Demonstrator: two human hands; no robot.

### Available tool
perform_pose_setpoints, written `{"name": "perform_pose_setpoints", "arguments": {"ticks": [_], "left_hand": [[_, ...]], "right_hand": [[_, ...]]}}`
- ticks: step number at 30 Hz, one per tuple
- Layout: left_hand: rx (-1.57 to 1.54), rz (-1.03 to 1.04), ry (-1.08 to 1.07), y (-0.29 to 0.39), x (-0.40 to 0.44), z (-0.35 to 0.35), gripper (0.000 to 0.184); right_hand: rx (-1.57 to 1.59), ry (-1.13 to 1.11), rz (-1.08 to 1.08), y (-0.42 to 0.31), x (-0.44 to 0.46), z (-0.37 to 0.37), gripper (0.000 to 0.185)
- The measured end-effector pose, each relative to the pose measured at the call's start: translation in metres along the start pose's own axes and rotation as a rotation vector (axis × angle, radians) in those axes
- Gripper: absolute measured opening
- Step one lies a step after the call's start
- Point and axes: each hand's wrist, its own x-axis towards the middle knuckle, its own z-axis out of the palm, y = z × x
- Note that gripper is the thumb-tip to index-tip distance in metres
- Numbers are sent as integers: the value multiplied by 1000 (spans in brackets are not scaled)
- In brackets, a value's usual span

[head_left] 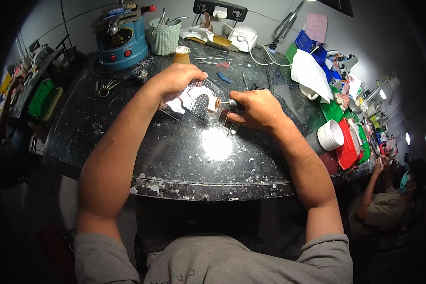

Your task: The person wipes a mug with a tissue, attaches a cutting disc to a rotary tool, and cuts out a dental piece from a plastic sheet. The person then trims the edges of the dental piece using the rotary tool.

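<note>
Near the middle of the bench, my left hand [177, 80] is closed around the edge of a bright white, curved piece [197, 94] that looks like a dental plaster cast; glare washes out its detail. My right hand [258, 109] grips a rotary handpiece [232, 102], its tip pointing left. A small brownish grinding bit [218, 103] on that tip is at the right edge of the white piece; whether they touch I cannot tell. Behind and below the piece shows a dark perforated plate [201, 105], with a clear sheet around it.
A blue machine [123, 45] and a green basket [165, 38] of tools stand at the back left. Behind my left hand is an amber jar [182, 55]. Loose tools [213, 61] lie farther back. On the right are a white tub [330, 135] and red bin [347, 144]; another person [383, 203] sits beyond.
</note>
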Motion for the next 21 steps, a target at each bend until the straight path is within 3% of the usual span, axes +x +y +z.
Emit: {"name": "perform_pose_setpoints", "arguments": {"ticks": [21], "left_hand": [[-22, 54, 33, -4, 6, -2, 20]], "right_hand": [[1, 37, 28, -1, -1, -1, 42]]}}
